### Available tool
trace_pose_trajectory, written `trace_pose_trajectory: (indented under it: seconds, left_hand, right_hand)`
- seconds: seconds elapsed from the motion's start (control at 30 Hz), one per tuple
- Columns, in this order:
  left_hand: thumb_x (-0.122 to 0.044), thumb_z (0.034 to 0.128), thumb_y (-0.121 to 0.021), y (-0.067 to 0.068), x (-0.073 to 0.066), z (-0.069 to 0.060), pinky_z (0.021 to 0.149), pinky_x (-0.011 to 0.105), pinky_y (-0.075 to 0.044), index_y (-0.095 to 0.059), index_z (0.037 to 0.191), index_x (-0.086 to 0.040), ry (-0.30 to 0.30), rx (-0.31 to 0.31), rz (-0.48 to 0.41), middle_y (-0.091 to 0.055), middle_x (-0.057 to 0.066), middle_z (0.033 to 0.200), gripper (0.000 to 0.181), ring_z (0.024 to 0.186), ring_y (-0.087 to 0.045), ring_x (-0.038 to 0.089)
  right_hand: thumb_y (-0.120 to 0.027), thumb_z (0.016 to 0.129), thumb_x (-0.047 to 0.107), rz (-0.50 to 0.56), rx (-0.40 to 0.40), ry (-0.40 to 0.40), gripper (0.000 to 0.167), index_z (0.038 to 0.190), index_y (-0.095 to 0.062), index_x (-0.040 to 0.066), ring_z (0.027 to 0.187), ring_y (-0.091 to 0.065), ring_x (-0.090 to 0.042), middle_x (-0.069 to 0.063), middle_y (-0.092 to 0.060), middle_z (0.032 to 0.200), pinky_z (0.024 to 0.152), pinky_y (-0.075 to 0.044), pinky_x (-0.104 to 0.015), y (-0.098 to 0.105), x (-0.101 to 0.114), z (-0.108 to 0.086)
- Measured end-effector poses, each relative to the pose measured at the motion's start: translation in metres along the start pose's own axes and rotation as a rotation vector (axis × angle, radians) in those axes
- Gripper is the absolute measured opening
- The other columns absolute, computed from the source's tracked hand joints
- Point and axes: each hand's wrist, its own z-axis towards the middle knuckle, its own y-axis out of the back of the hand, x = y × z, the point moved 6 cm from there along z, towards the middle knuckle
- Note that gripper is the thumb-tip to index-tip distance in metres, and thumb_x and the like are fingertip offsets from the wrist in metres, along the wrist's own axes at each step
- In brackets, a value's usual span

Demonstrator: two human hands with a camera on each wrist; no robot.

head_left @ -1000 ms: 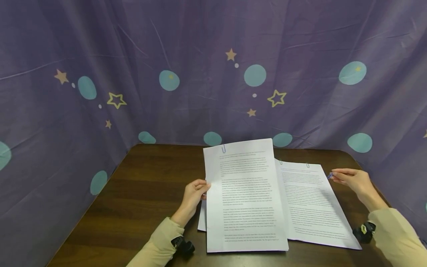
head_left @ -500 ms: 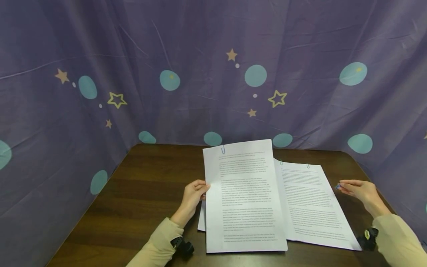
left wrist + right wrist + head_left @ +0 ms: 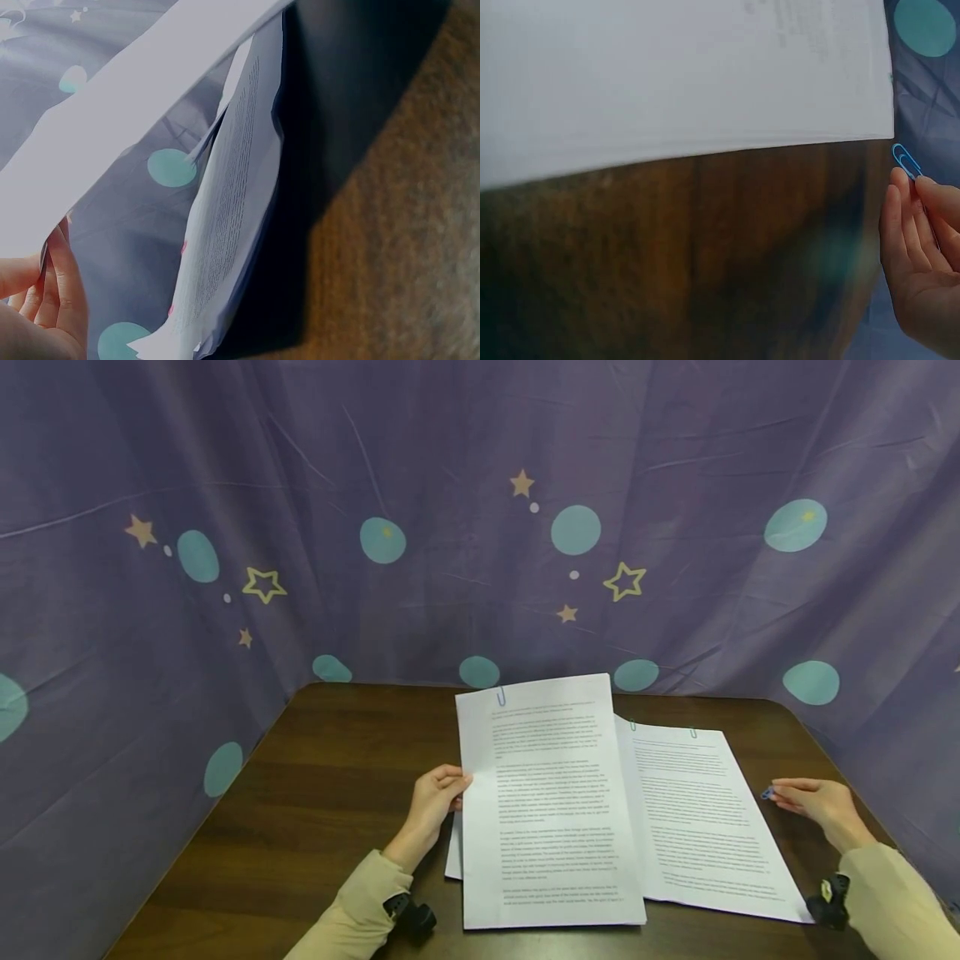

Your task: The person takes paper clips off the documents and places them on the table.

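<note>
1. The right hand's fingertips [image 3: 898, 178] pinch a blue paper clip [image 3: 905, 159] between thumb and fingers, its looped end poking out past the tips.
2. The right hand [image 3: 821, 806] is raised just beside the right edge of the printed papers; the head view does not settle whether it touches the table.
3. The left hand [image 3: 431, 802] pinches the left edge of a printed sheaf [image 3: 551, 810], thumb on the near face and the other fingers behind.
4. That sheaf is lifted and tilted up toward the person, its text facing them. Whether its bottom edge touches the wood cannot be told.
5. A second blue clip [image 3: 502, 697] sits on the sheaf's top edge, toward the left corner.
6. Behind and to the right, a lower set of pages [image 3: 705, 835] lies on the table [image 3: 337, 760], partly covered by the sheaf; a sliver shows at the sheaf's lower left.
7. Two green clips, one at the left [image 3: 633, 725] and one at the right [image 3: 693, 733], grip its top edge.
8. Each wrist, below a pale sleeve, wears a dark device, left [image 3: 410, 912] and right [image 3: 830, 902].
9. Beyond the dark wooden table hangs a purple curtain [image 3: 450, 443] with stars and teal spots.
</note>
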Motion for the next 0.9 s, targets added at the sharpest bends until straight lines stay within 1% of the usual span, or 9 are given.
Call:
trace_pose_trajectory:
  seconds: [0.07,0.1,0.2,0.53,0.63,0.67,0.77,0.87,0.9]
  left_hand:
    - [-0.003,0.0798,-0.062,0.0003,0.0001,-0.0005,0.048,0.02,-0.043,-0.056,0.09,0.01,-0.005,-0.006,0.014,-0.06,-0.002,0.066,0.017,0.054,-0.05,0.006]
    - [-0.003,0.0796,-0.062,0.0004,0.0002,-0.0007,0.049,0.02,-0.044,-0.056,0.089,0.01,-0.006,-0.009,0.019,-0.06,-0.002,0.066,0.017,0.054,-0.05,0.006]
    - [-0.003,0.0792,-0.062,0.0006,0.0,-0.0012,0.049,0.021,-0.044,-0.057,0.087,0.008,-0.006,-0.014,0.027,-0.06,-0.002,0.066,0.015,0.054,-0.051,0.006]
    - [-0.003,0.0791,-0.063,0.0014,-0.0022,-0.0017,0.049,0.021,-0.044,-0.057,0.088,0.009,-0.004,-0.017,0.02,-0.06,-0.002,0.065,0.016,0.054,-0.049,0.007]
    - [-0.004,0.0793,-0.063,0.0016,-0.0021,-0.0018,0.049,0.022,-0.044,-0.057,0.087,0.008,-0.005,-0.018,0.029,-0.06,-0.003,0.065,0.015,0.053,-0.049,0.006]
    - [-0.003,0.0791,-0.063,0.0015,-0.0018,-0.0016,0.05,0.022,-0.044,-0.057,0.087,0.008,-0.001,-0.019,0.029,-0.06,-0.003,0.065,0.015,0.053,-0.049,0.006]
    - [-0.003,0.0793,-0.062,0.0011,-0.0017,-0.0017,0.05,0.023,-0.045,-0.057,0.087,0.008,0.0,-0.014,0.033,-0.06,-0.003,0.064,0.014,0.054,-0.05,0.007]
    - [-0.003,0.0793,-0.062,0.0006,-0.0017,-0.0015,0.05,0.022,-0.045,-0.057,0.088,0.009,0.001,-0.008,0.026,-0.06,-0.001,0.065,0.015,0.054,-0.051,0.008]
    - [-0.003,0.0796,-0.062,0.0004,-0.0022,-0.0018,0.049,0.022,-0.045,-0.057,0.088,0.009,-0.001,-0.004,0.026,-0.061,-0.001,0.066,0.016,0.054,-0.051,0.008]
  right_hand:
    - [-0.05,0.086,-0.001,-0.056,-0.012,-0.012,0.029,0.1,-0.049,-0.027,0.065,-0.062,-0.004,0.007,-0.063,0.073,0.061,-0.052,-0.024,-0.0027,0.0028,-0.0026]
    - [-0.048,0.086,-0.004,-0.077,-0.019,-0.024,0.033,0.102,-0.042,-0.031,0.064,-0.062,-0.004,0.005,-0.063,0.073,0.061,-0.052,-0.024,-0.0039,0.0034,-0.0035]
    - [-0.047,0.085,-0.007,-0.094,-0.034,-0.05,0.032,0.103,-0.041,-0.032,0.063,-0.062,-0.004,0.003,-0.063,0.072,0.062,-0.052,-0.024,-0.0053,0.0043,-0.005]
    - [-0.048,0.084,-0.008,-0.129,-0.046,-0.034,0.032,0.102,-0.041,-0.033,0.061,-0.061,-0.003,0.0,-0.063,0.071,0.059,-0.052,-0.023,-0.0043,0.0014,-0.0045]
    - [-0.052,0.083,-0.006,-0.112,-0.047,-0.022,0.033,0.1,-0.043,-0.033,0.06,-0.061,-0.003,0.001,-0.063,0.07,0.058,-0.051,-0.022,-0.003,-0.0015,-0.0023]
    - [-0.054,0.082,-0.005,-0.075,-0.042,-0.019,0.03,0.097,-0.046,-0.031,0.06,-0.061,-0.005,-0.001,-0.063,0.069,0.057,-0.051,-0.022,-0.0023,-0.0028,-0.0013]
    - [-0.055,0.082,-0.005,-0.067,-0.039,-0.017,0.031,0.098,-0.047,-0.03,0.059,-0.061,-0.004,0.0,-0.063,0.068,0.056,-0.051,-0.021,-0.0014,-0.0037,-0.0002]
    - [-0.052,0.081,-0.009,-0.107,-0.047,-0.019,0.029,0.099,-0.045,-0.032,0.059,-0.061,-0.004,-0.004,-0.063,0.069,0.057,-0.051,-0.022,-0.0021,-0.0016,-0.0015]
    - [-0.049,0.081,-0.01,-0.151,-0.055,-0.019,0.032,0.101,-0.041,-0.033,0.059,-0.06,-0.003,-0.003,-0.063,0.07,0.058,-0.051,-0.021,-0.0027,0.0001,-0.0024]
